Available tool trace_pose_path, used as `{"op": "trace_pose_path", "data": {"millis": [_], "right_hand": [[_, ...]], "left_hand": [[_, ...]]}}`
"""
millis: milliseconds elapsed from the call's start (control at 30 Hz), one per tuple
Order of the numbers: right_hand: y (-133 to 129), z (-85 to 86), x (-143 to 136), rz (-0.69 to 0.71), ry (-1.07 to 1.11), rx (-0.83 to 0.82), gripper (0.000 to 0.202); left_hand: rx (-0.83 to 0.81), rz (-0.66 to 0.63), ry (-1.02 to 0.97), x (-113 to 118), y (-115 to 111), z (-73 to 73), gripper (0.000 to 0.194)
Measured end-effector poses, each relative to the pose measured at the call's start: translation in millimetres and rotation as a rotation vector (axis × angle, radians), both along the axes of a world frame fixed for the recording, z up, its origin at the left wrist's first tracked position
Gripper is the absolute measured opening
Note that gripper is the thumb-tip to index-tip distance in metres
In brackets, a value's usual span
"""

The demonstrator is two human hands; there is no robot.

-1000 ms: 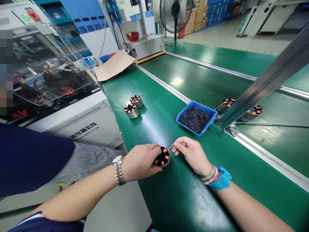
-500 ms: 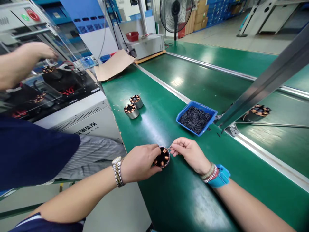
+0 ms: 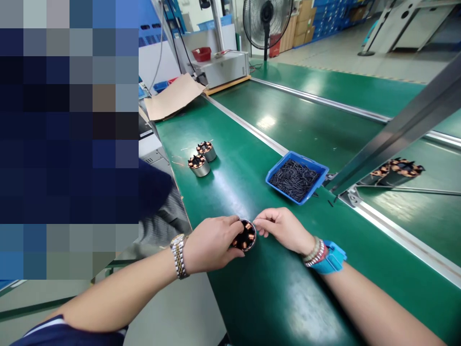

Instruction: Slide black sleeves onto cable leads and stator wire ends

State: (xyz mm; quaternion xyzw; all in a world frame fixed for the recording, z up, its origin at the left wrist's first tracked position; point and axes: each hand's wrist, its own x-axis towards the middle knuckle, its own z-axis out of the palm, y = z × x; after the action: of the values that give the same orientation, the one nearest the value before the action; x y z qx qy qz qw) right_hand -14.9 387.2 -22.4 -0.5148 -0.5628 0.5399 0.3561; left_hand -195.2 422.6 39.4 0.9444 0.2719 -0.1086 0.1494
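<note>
Copper-wound stator [image 3: 248,236] gripped near the left edge of the worktop [image 3: 252,293], held by curled fingers of the left hand [image 3: 211,244], fingers of the right hand [image 3: 288,230] pressed together at its rim, anything pinched there hidden, blue tray [image 3: 272,182] of black tubes [image 3: 295,179] set beyond.

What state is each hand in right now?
Left hand: closed on the coil ring.
Right hand: pinched shut at its edge; anything held can't be told.

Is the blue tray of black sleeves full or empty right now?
Well filled: black pieces cover nearly the whole floor of the blue tray. How deep they lie, I cannot tell.
</note>
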Motion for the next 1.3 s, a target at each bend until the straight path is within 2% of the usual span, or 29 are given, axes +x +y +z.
{"op": "trace_pose_path", "data": {"millis": [167,333,500,600,700,767,833,900,967,1033,1133,1200,1233,1300], "right_hand": [[6,1.0,-3,0.007,-0.232,0.176,0.029],[-6,4.6,0,0.032,-0.207,0.396,0.02],[-39,3.4,-18,-0.098,-0.225,0.343,0.026],[-49,4.0,-28,-0.16,-0.25,0.297,0.027],[-39,9.6,-16,-0.045,-0.314,0.329,0.024],[-22,16.0,3,-0.009,-0.49,0.414,0.024],[0,23.1,25,-0.118,-0.802,0.499,0.024],[21,29.1,42,-0.187,-1.116,0.497,0.024],[38,32.8,51,-0.16,-1.307,0.439,0.025],[47,33.6,53,-0.129,-1.39,0.403,0.027],[52,29.1,53,-0.125,-1.438,0.409,0.025],[53,23.2,56,-0.144,-1.442,0.416,0.024],[53,20.2,58,-0.152,-1.43,0.422,0.024],[53,15.9,64,-0.174,-1.383,0.45,0.024]], "left_hand": [[0.004,-0.01,0.022,0,1,1.0,0.026],[0.029,0.02,0.051,0,-2,0.5,0.026],[0.04,0.06,0.025,1,-6,-2.4,0.024],[0.033,0.052,0.024,0,-4,-2.9,0.023],[0.015,0.04,0.021,1,-8,-1.8,0.022],[-0.012,0.022,0.014,4,-15,0.1,0.026],[-0.055,-0.011,-0.007,8,-27,2.9,0.03],[-0.155,-0.081,-0.044,10,-35,6.0,0.032],[-0.238,-0.142,-0.103,10,-33,7.6,0.036],[-0.165,-0.109,-0.178,6,-16,6.4,0.042],[0.273,0.154,-0.232,-12,38,2.0,0.038],[0.554,0.345,-0.154,-32,81,0.3,0.033],[0.645,0.4,-0.097,-42,101,-0.2,0.033],[0.67,0.416,-0.036,-58,135,-2.1,0.033]]}}
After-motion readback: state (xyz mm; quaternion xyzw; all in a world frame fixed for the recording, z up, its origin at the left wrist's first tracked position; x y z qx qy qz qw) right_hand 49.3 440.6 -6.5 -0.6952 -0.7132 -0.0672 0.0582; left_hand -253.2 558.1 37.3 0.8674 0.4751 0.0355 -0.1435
